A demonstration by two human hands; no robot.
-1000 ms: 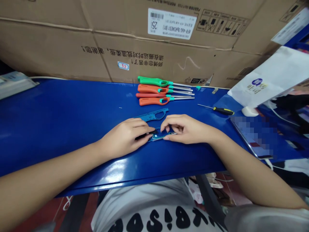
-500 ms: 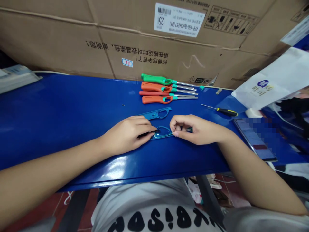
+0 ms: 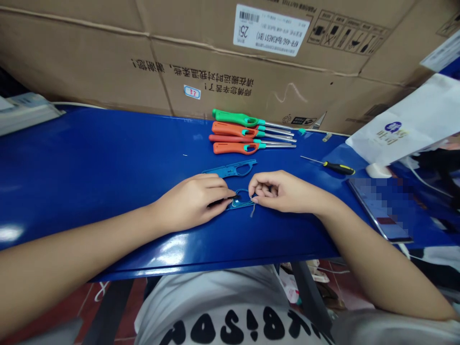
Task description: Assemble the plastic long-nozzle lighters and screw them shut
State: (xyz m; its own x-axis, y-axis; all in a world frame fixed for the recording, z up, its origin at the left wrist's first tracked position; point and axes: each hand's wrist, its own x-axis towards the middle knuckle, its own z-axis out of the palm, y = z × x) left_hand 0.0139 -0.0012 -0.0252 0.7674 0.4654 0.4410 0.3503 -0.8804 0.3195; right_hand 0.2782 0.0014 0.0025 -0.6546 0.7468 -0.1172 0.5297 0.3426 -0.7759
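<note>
My left hand (image 3: 197, 199) is closed, thumb and fingertips pinching the left part of a blue lighter shell half (image 3: 241, 205) low over the table. Part of this shell lies hidden under the fingers, beside a small black part. Thin wire (image 3: 239, 191) loops around the trigger opening. At the right end, my right hand (image 3: 278, 191) pinches the wire; a short greyish end (image 3: 252, 210) hangs below its fingertips. Just beyond my left hand lies another blue shell half (image 3: 233, 168), with a trigger opening, its left end partly covered by that hand.
Several gas lighters (image 3: 235, 147), orange, red and green, lie in a row at the back. To the right are a screwdriver (image 3: 338, 167), a phone (image 3: 381, 211) and a white bag (image 3: 398, 120). A large cardboard box (image 3: 201, 48) stands behind the blue table (image 3: 89, 177).
My right hand has shifted slightly left and turned a little. A greyish end now hangs below its fingertips, and dark tips seen behind its fingers are out of sight. My left hand keeps its hold.
</note>
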